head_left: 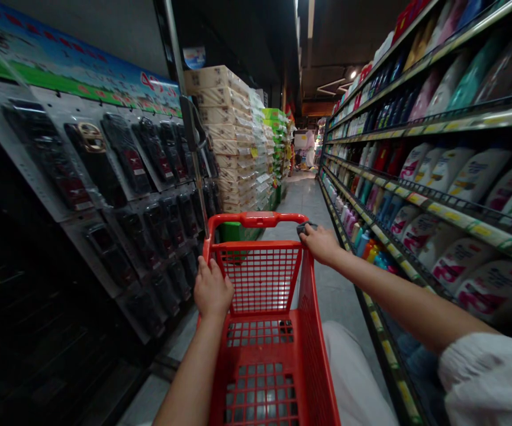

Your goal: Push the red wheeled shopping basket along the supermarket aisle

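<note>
The left hand (213,290) and right hand (321,244) are curling around the red cart (260,278); veering right risks clipping the shelf (482,234).

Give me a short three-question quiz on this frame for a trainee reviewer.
1. True or false: the right hand and the left hand both rest on the red shopping cart.
2. What hangs on the wall at the person's left? A) dark packaged goods B) bunches of bananas C) brooms
3. What is piled high beyond the cart, left of the aisle floor?

Key: 1 true; 2 A; 3 stacked pale cartons
</note>
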A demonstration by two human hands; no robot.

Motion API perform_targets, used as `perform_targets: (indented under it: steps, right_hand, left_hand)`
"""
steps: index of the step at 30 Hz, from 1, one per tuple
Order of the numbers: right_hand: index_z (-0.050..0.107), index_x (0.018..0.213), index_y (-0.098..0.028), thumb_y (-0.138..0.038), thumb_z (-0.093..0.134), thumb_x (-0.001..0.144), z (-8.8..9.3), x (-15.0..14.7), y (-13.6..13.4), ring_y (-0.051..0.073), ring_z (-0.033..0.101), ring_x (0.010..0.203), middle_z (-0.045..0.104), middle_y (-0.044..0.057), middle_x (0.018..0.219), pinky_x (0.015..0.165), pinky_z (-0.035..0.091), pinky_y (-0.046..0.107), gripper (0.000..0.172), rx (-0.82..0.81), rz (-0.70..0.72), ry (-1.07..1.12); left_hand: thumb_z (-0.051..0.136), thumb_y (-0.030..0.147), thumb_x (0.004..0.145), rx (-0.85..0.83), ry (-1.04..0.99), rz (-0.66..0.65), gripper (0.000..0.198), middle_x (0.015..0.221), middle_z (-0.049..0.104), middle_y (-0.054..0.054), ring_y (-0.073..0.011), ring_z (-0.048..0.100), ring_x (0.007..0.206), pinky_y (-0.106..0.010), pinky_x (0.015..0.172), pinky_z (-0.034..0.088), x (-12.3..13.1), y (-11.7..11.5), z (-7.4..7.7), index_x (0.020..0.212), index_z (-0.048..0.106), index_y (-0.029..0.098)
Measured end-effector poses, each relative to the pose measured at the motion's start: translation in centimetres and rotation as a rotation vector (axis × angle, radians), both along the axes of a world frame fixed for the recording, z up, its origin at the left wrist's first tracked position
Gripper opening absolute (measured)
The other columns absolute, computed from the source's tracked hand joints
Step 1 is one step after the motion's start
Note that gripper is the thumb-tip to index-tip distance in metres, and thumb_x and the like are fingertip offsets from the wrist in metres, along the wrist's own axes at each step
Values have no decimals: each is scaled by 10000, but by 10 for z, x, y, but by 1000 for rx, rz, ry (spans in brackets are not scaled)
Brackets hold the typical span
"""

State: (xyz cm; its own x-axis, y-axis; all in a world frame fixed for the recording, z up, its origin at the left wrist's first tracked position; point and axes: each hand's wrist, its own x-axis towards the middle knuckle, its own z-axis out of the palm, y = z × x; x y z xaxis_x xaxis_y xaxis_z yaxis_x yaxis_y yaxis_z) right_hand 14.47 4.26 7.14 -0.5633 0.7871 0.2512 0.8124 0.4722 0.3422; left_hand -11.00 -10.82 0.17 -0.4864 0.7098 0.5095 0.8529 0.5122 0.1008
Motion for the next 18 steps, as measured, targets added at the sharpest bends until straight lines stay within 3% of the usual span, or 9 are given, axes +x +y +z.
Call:
perform_targets:
  steps: [5, 8, 12, 18]
  right_hand:
    - [606, 1342, -236, -157, 365, 959, -40, 12, -60, 357, 596, 1130, 387, 157, 1568, 815, 535, 465, 459, -28, 86, -43]
    - [569, 1396, -279, -150, 373, 957, -50, 23, -75, 359, 574, 1188, 376, 108, 1587, 866, 527, 479, 497, -63, 159, -47]
    - [504, 1461, -291, -113, 368, 944, -44, 30, -60, 347, 565, 1212, 320, 66, 1615, 886, 528, 486, 564, -81, 169, -29]
    - [507, 1456, -327, -119, 350, 948, -26, 19, -3, 314, 586, 1180, 343, 23, 1608, 896, 530, 469, 571, -66, 144, 91]
  left_hand:
    - [498, 266, 883, 0, -18, 13, 615, 1556, 344, -296, -349, 557, 1264, -398, 1012, 480, 2, -1, 3, 1426, 496, -21]
    - [510, 265, 880, -6, -27, 13, 612, 1557, 338, -300, -353, 563, 1255, -399, 1016, 479, 3, -2, 4, 1422, 504, -19]
    - [511, 262, 880, -15, -37, 8, 611, 1563, 329, -295, -358, 557, 1265, -402, 1005, 487, 3, -2, 5, 1428, 502, -10]
    - [527, 261, 867, -17, -36, 29, 622, 1559, 335, -298, -363, 572, 1244, -404, 1003, 487, 2, -1, 5, 1425, 504, -15]
